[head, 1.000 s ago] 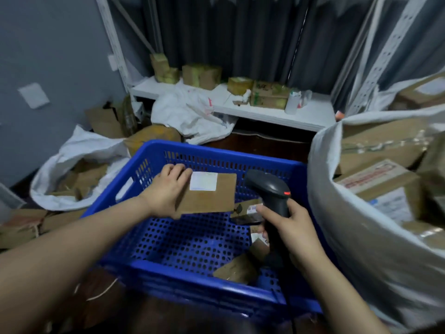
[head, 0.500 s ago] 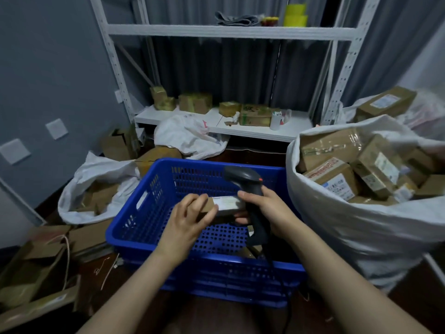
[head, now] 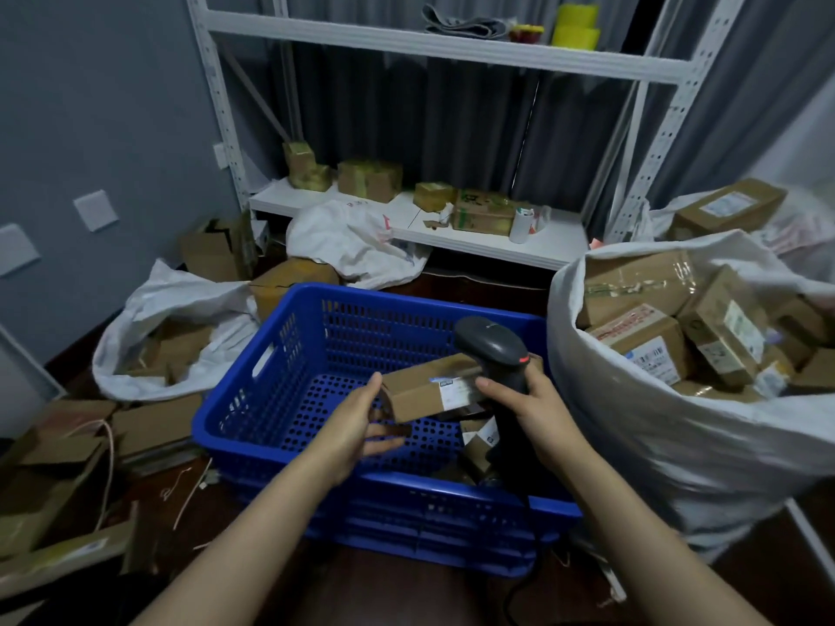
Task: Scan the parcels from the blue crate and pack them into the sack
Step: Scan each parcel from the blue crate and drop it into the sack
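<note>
We see the left hand (head: 361,422) with its fingers straight and spread, gripping nothing. Its thumb touches the left end of the parcel (head: 429,390), and its fingers lie below the parcel. The right hand (head: 537,404) is curled round the handle of the barcode scanner (head: 490,343), and its forefinger lies against the labelled face of the parcel. We cannot tell how the parcel is borne between the two hands.

The parcel is a brown carton. It is tilted and sits above the inside of the blue crate (head: 406,298), toward the crate's right side. Its white label faces us, but the print is blurred and we cannot read it. A red mark shows on the scanner head.

The other parcels (head: 476,440) lie in the near right corner of the crate. The white sack (head: 655,445) stands just right of the crate and is filled with cartons. These carry white labels and red print, too small to read
</note>
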